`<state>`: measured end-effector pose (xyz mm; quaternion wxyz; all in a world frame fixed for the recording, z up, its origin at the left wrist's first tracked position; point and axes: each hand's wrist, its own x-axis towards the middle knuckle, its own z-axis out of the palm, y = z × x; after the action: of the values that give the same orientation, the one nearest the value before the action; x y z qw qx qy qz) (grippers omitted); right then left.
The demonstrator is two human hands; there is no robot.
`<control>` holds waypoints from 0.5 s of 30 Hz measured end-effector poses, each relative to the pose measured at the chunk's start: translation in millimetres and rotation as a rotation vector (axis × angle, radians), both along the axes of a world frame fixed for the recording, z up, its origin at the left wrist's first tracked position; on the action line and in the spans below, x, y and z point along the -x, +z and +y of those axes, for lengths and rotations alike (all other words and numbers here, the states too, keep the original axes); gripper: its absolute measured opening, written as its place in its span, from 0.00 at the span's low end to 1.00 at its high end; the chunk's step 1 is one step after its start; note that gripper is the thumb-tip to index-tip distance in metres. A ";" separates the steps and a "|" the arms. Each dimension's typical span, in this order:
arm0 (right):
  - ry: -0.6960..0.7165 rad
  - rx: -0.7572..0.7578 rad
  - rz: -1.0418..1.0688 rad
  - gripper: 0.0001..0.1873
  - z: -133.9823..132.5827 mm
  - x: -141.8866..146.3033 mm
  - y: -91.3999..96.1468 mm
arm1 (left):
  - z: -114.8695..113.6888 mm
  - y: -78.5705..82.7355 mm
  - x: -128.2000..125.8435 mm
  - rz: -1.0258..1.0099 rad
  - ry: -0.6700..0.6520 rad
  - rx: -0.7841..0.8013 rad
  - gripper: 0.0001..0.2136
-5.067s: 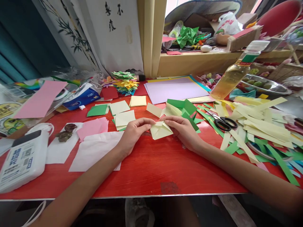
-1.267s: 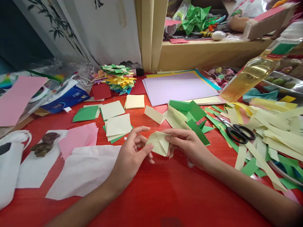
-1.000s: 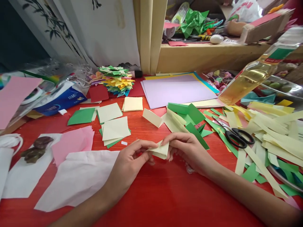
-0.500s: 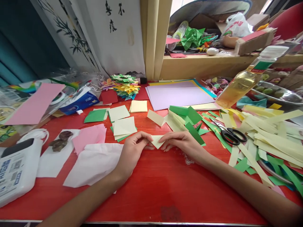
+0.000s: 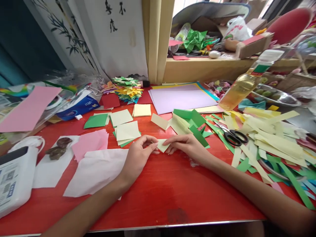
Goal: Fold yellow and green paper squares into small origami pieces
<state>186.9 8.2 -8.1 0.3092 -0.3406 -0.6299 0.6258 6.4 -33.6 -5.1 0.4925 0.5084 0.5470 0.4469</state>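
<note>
A small pale yellow piece of folded paper (image 5: 162,145) is held at mid-table between my two hands, its lower edge coming to a point. My left hand (image 5: 141,154) pinches its left end between thumb and fingers. On the other side, my right hand (image 5: 185,147) grips the right end, fingertips closed on it. Part of the paper is hidden behind the fingers. Just behind my left hand lie stacked pale yellow squares (image 5: 128,131), with green sheets under them. Folded green and pale yellow paper (image 5: 182,124) sits beyond my right hand.
Black-handled scissors (image 5: 235,137) lie right, beside a heap of paper strips (image 5: 276,141). Behind them an oil bottle (image 5: 240,84) leans in view. Lilac sheets (image 5: 175,98) lie at the back. Pink paper (image 5: 91,144), white tissue (image 5: 95,171) and a white device (image 5: 16,184) are left.
The camera view has turned slightly to the right, so the surroundings sit a little further left. Both hands keep hold of the folded paper, with only slight finger movement.
</note>
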 end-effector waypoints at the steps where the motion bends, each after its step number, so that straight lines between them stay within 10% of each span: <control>1: 0.007 -0.005 -0.011 0.10 -0.1 -0.1 1.1 | 0.5 0.0 0.0 0.001 0.002 -0.011 0.06; 15: -0.045 -0.092 0.023 0.16 -3.5 4.1 -0.2 | 2.7 -2.2 1.9 -0.091 -0.051 -0.052 0.05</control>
<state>182.8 4.7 -8.3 0.3459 -0.3329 -0.6463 0.5931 4.5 -30.9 -7.3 0.5147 0.5140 0.4992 0.4708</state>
